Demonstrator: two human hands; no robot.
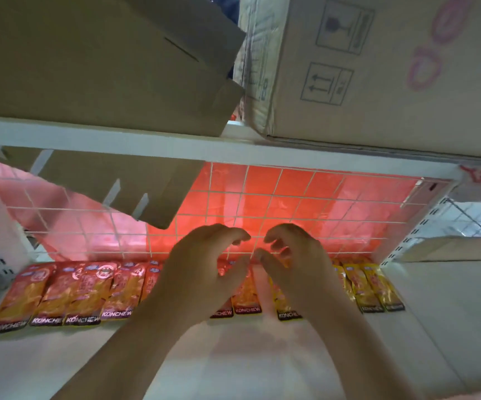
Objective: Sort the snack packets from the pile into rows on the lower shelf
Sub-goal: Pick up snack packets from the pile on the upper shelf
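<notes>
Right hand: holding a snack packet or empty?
Empty: the right hand hovers, fingers loosely curled, above the red foil snack packets; nothing in its grip.

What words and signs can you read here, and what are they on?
"KONCHEW": bottom band of the red packets.
"KONCHE", rest hidden: a yellow packet.
Glass sign and up-arrows sign: cardboard box.
Too blurred to read: small print on packets and box, pink scrawl on box, red scrawl by the shelf frame, right end.
</notes>
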